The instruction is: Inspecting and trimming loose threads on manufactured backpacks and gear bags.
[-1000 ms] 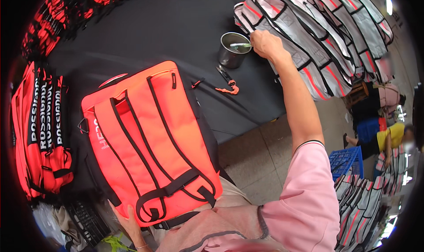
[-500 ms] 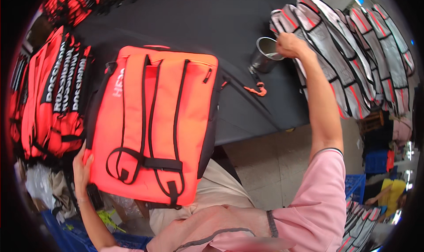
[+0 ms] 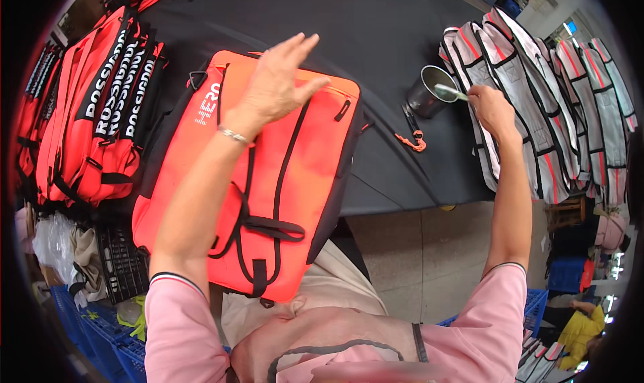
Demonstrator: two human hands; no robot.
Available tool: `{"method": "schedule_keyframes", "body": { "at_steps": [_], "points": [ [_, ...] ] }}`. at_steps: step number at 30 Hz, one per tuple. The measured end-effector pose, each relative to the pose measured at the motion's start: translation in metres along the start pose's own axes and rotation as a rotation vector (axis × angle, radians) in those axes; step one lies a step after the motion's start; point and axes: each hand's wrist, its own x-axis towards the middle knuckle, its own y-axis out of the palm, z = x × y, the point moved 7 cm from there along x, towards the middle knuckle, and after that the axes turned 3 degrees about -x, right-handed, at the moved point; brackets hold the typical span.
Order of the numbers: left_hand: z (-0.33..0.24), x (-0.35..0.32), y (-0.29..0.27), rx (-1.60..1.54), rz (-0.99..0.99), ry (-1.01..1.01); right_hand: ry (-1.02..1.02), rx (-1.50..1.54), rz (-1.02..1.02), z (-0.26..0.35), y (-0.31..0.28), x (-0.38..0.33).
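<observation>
A bright orange-red backpack with black edging lies on the dark table, straps facing up, its lower end over my lap. My left hand is over its upper part, fingers stretched out and holding nothing; whether it touches the fabric is unclear. My right hand is closed on a slim pale tool, whose far end is over the mouth of a dark metal cup. The tool's exact kind does not show. Beside the cup lies a black zipper pull with an orange cord.
Red and black bags stand packed at the left. Grey bags with red stripes stand in a row at the right. The dark table ends above a tiled floor. Blue crates are at lower left; a person in yellow is at lower right.
My left hand has left the backpack's lower left side and risen over its top. My right hand has drawn back from the cup, bringing the pale tool into view. The whole view has shifted.
</observation>
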Motion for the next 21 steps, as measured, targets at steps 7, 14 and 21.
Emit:
{"method": "schedule_keyframes", "body": {
  "at_steps": [7,14,21],
  "points": [
    [-0.014,-0.131,0.056,0.080,0.413,-0.145,0.059,0.607,-0.195,0.048,-0.024,-0.066],
    [-0.030,-0.150,0.046,0.043,0.370,-0.153,-0.317,0.815,-0.100,0.162,0.019,-0.069],
    [-0.034,-0.150,0.045,0.046,0.355,-0.158,-0.531,0.550,-0.014,0.240,0.044,-0.037]
  ]
}}
